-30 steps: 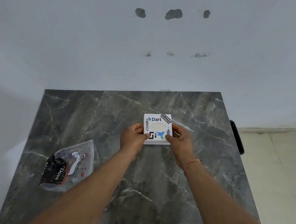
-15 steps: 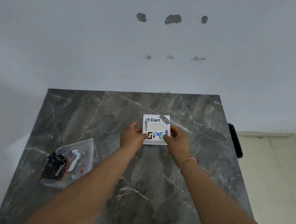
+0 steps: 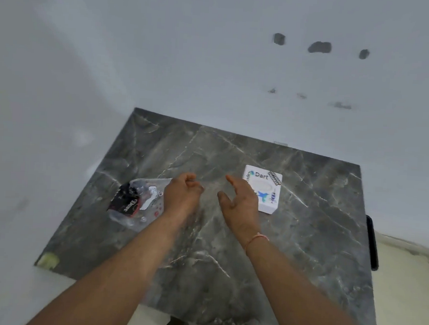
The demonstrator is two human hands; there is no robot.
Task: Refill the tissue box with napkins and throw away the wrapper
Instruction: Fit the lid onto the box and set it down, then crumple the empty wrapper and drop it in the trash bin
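Marble table [image 3: 304,243]: tissue box [image 3: 264,190] just right of spread right hand [image 3: 238,201]; wrapper [image 3: 138,203] beside loosely curled, empty left hand [image 3: 181,195].

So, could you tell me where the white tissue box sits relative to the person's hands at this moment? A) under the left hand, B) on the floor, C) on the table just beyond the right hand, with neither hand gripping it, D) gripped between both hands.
C: the tissue box lies flat on the marble table just past the open right hand, while the loosely curled, empty left hand hovers by the plastic wrapper.
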